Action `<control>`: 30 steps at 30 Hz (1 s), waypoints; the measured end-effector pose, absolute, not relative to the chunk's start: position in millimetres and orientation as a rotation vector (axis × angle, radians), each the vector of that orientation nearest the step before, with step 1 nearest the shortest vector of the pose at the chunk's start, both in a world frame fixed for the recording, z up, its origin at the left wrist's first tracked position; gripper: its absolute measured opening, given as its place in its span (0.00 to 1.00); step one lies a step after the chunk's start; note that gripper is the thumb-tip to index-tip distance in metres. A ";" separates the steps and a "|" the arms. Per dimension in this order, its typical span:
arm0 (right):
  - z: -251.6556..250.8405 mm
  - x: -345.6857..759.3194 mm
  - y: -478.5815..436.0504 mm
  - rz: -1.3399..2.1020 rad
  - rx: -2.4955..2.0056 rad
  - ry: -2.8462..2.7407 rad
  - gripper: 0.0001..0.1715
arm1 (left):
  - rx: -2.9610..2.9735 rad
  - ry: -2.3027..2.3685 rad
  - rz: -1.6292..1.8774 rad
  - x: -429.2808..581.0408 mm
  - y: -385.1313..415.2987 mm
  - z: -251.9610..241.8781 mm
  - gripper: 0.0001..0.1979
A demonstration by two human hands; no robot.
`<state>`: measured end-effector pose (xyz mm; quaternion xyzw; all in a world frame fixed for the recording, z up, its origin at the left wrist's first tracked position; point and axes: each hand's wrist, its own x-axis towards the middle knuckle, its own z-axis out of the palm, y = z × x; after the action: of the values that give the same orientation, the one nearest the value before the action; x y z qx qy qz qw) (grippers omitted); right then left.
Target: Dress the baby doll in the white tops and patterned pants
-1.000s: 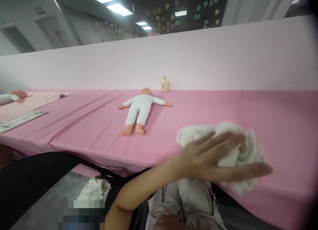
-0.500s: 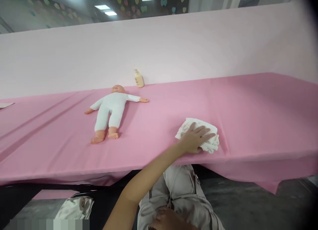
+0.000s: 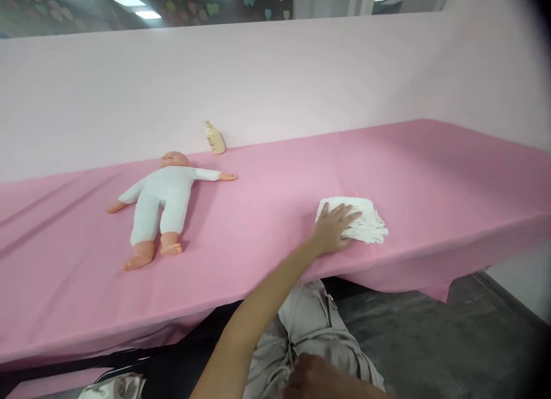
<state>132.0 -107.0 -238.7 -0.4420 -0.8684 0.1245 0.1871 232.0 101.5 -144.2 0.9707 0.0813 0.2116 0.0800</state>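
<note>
My left hand (image 3: 334, 228) lies flat with spread fingers on the left part of a folded white cloth (image 3: 365, 220). The cloth rests on the pink tablecloth near the front edge, with several layers showing at its right end. Over my lap, at the bottom of the view, is my right hand (image 3: 316, 379), blurred and partly cut off, so its fingers do not show clearly. A baby doll (image 3: 166, 186) in a white suit is on its back to the left, arms spread, its feet toward me.
Behind the doll, a pale yellow pump bottle (image 3: 216, 139) stands by the white wall (image 3: 275, 83). Pink tablecloth (image 3: 267, 204) covers the long table and hangs over its front. Lower left, a crumpled light fabric (image 3: 115, 386) is partly visible below the table.
The view has turned to the right, so doll and bottle appear further left. My left hand now covers the cloth's left side rather than its middle. My right hand has risen slightly.
</note>
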 end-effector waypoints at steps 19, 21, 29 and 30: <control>-108.5 360.3 17.7 -0.319 -2.379 -1.788 0.22 | 1.904 0.701 0.943 145.5 161.9 -144.5 0.12; -92.1 364.2 27.9 -0.223 -2.399 -1.740 0.22 | 1.788 0.740 0.987 144.4 167.0 -147.9 0.11; 14.5 302.7 112.3 0.075 -1.484 -1.627 0.20 | 1.319 0.529 1.131 142.1 221.7 -81.1 0.20; 24.9 288.4 124.2 0.145 -1.371 -1.653 0.19 | 1.292 0.481 1.232 143.1 227.4 -66.1 0.21</control>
<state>288.4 124.2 24.9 -0.5607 -0.6760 0.0595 0.4745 143.1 227.4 -66.1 0.5578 0.2079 0.5318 0.6023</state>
